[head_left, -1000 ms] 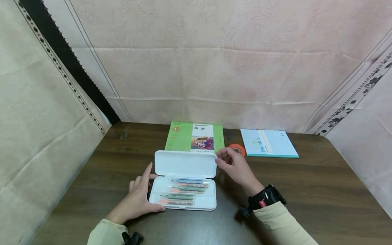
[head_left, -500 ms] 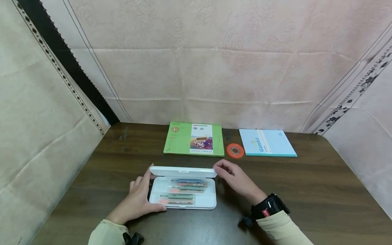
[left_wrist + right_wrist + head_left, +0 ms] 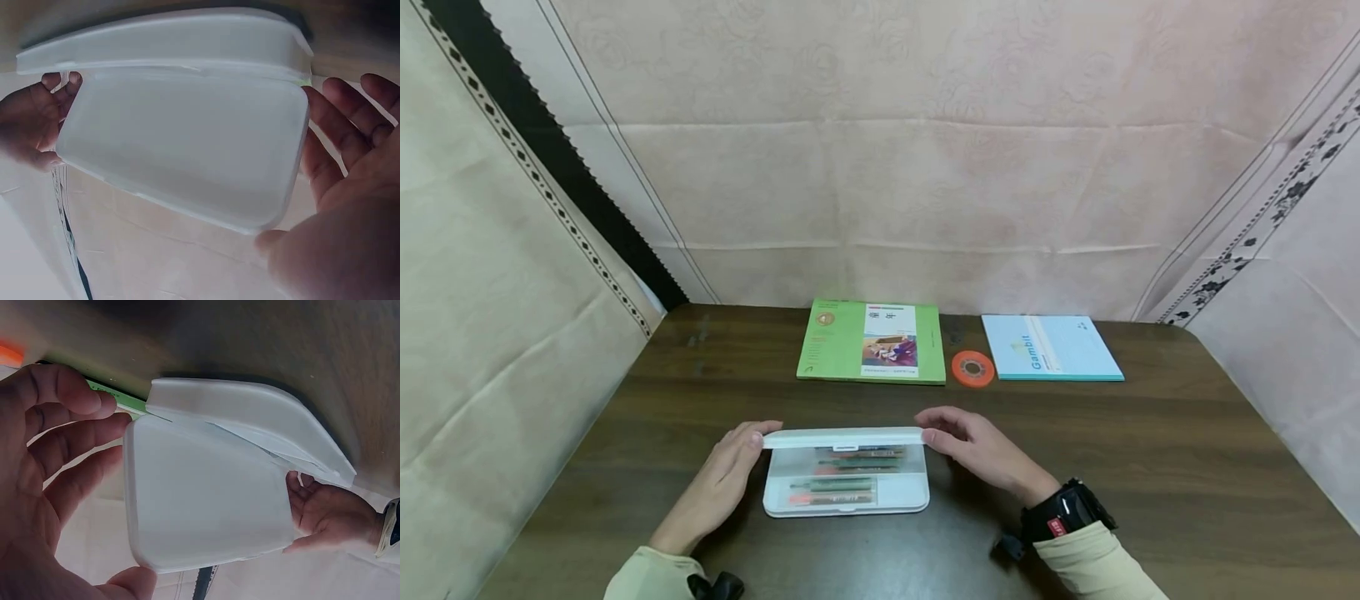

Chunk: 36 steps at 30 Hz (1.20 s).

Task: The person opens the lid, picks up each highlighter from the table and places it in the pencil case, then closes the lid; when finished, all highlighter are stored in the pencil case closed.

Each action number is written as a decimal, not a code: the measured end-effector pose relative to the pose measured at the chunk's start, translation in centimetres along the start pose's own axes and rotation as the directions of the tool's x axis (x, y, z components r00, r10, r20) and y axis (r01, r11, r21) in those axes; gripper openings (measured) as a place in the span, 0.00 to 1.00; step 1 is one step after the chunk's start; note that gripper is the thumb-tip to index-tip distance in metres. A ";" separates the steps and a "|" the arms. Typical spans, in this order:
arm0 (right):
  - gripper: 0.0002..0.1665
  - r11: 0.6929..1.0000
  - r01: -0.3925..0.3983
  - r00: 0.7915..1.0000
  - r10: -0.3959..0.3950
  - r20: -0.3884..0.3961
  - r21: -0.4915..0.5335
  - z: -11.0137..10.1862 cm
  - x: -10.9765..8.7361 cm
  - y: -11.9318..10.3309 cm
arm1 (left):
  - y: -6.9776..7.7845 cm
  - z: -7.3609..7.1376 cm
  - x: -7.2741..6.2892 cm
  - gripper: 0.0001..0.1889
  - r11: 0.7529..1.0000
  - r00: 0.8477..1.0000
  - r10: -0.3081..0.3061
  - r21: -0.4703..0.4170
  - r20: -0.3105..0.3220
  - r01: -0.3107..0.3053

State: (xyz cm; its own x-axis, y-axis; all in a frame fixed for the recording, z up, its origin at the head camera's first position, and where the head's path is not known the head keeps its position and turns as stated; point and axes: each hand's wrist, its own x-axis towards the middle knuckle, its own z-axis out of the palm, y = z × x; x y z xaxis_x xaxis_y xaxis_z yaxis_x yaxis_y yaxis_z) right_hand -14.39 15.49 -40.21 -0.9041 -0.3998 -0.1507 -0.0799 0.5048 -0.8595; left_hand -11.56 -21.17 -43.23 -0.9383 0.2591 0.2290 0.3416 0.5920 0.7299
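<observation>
A white plastic pencil case [image 3: 904,497] lies on the table before me, its hinged lid [image 3: 865,437] partly lowered and leaning over the tray. Inside are several slim pens [image 3: 842,497] in pinkish and green tones; the lid covers the back of the tray. My left hand [image 3: 718,479] holds the lid's left corner, thumb at the free edge and fingers along the side. At the opposite corner, my right hand [image 3: 977,446] pinches the lid between thumb and fingers. Both wrist views show the lid's flat face [image 3: 187,137] between the two hands.
Behind the case lie a green book [image 3: 835,342] with a picture on its cover, a round orange disc [image 3: 973,369] and a light blue booklet [image 3: 1082,350]. Patterned cloth [image 3: 880,183] hangs behind the brown table [image 3: 1150,467].
The lid has swung from upright forward and down over the tray. My right hand came down with it. My left hand shifted from the tray's side to the lid's left corner.
</observation>
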 end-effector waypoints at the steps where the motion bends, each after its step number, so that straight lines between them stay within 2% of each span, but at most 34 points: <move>1: 0.28 1.000 0.001 1.000 -0.001 0.005 -0.001 -0.1 0.0 0.1 | 0.0 0.0 0.0 0.21 1.000 1.000 0.004 -0.007 0.001 -0.004; 6: 0.27 1.000 0.015 1.000 -0.014 0.023 -0.017 -0.8 -0.4 0.8 | 0.1 -0.1 0.1 0.19 0.997 0.999 -0.022 -0.079 0.049 0.025; 8: 0.27 0.999 0.018 1.000 -0.018 0.017 -0.028 -1.2 -0.6 1.1 | 0.2 0.0 0.1 0.20 0.996 0.996 -0.040 -0.077 0.076 0.046; 12: 0.27 0.999 0.024 1.000 -0.024 0.006 -0.043 -1.9 -0.8 1.9 | 0.3 0.3 0.1 0.26 0.999 0.993 -0.047 -0.007 0.108 0.048; 15: 0.30 0.999 0.044 0.999 -0.043 0.029 -0.032 -2.0 -0.9 2.5 | 0.2 0.6 0.1 0.31 0.998 0.992 -0.041 0.053 0.115 0.035; 23: 0.37 0.993 0.113 0.992 -0.110 0.065 -0.046 -1.8 -0.9 3.3 | 0.4 0.9 0.0 0.38 0.992 0.991 -0.037 0.121 0.127 0.021; 29: 0.39 0.988 0.131 0.990 -0.127 0.058 -0.084 -1.6 -0.9 3.5 | 0.7 1.0 0.1 0.41 0.988 0.989 -0.042 0.153 0.142 0.019; 36: 0.38 0.989 0.126 0.991 -0.121 0.060 -0.076 -1.3 -0.6 3.8 | 0.7 1.1 0.2 0.43 0.988 0.983 -0.071 0.149 0.169 0.045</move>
State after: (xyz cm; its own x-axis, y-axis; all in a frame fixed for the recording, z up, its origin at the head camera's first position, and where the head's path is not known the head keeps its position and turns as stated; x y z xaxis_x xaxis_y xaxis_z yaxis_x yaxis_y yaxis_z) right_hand -14.67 18.64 -42.74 -0.8608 -0.5034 -0.0744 -0.2248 0.5074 -0.8319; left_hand -11.42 -19.89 -43.37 -0.9375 0.3418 0.0648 0.3029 0.7104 0.6353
